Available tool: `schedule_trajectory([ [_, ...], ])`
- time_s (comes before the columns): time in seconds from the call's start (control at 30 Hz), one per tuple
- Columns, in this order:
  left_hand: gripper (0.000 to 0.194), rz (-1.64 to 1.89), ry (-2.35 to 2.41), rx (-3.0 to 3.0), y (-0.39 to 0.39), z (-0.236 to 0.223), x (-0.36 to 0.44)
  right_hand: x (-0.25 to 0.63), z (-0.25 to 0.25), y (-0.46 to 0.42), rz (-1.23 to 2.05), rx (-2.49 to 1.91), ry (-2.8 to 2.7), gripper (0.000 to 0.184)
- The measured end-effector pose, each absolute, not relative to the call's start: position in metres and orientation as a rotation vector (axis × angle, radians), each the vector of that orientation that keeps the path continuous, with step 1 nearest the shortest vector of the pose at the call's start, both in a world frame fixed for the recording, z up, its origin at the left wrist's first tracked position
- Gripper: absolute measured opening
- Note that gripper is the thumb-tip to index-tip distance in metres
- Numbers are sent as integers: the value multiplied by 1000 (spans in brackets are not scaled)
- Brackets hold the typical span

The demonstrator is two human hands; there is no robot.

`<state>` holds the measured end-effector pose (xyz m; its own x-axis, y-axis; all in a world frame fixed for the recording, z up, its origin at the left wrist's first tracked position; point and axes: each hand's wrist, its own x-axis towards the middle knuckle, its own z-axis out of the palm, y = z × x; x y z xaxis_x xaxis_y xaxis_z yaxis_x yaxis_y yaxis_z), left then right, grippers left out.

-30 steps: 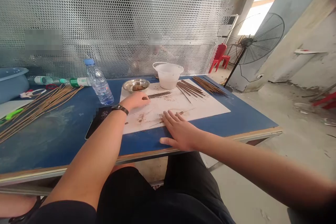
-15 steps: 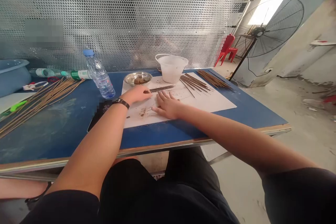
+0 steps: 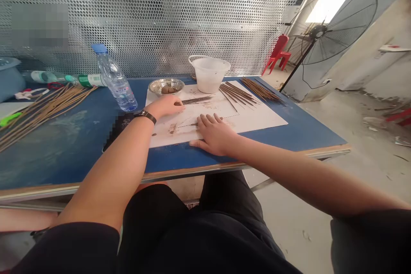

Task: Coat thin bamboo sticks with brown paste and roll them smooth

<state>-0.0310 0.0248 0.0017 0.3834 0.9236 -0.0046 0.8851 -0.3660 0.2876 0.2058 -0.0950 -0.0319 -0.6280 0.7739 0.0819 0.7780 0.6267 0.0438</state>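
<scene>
My right hand [image 3: 215, 134] lies flat, fingers stretched out, on the white board [image 3: 266, 120]. Beneath its fingers is a thin stick [image 3: 184, 126] with brown paste around it, poking out on both sides. My left hand [image 3: 165, 106] has its fingers curled at the left end of a row of thin dark sticks [image 3: 201, 100]; a dark brown bit shows at the fingertips, too small to name. Behind that hand stands a metal bowl [image 3: 154, 88] with a brown lump [image 3: 168, 89] in it. Brown smears and crumbs dot the board.
A white plastic bucket [image 3: 210, 77] stands at the back of the board, beside brown coated sticks [image 3: 239, 94] and another bundle [image 3: 261, 90]. At left are a water bottle [image 3: 118, 85], a dark phone-like slab [image 3: 117, 126] and long brown sticks [image 3: 48, 109]. A perforated metal screen [image 3: 180, 17] rises behind.
My right hand has slid towards me and slightly right, over the coated stick, and more of the stick now shows. My left hand stays beside the row of thin sticks. The view has shifted slightly.
</scene>
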Motion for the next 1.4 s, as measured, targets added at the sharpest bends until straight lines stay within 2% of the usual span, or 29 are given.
schedule_trajectory([
  [0.17, 40, 240, 1602, 2402, 20, 4, -29, 191, -30, -61, 30, -1391, -2781, 113],
  [0.3, 40, 246, 1593, 2409, 21, 3, -29, 196, -25, -68, 73, -1380, -2818, 110],
  [0.6, 39, 206, 1618, 2443, 29, 0, -31, 198, -12, -132, -288, -1366, -2843, 111],
  [0.8, 41, 207, 1591, 2411, 25, 0, -31, 190, -28, -86, 25, -1442, -2808, 114],
  [0.97, 41, 226, 1586, 2390, 25, -1, -30, 185, -25, -49, 150, -1431, -2813, 108],
  [1.4, 40, 207, 1607, 2416, 31, -3, -32, 203, -26, -114, 167, -1333, -2817, 114],
])
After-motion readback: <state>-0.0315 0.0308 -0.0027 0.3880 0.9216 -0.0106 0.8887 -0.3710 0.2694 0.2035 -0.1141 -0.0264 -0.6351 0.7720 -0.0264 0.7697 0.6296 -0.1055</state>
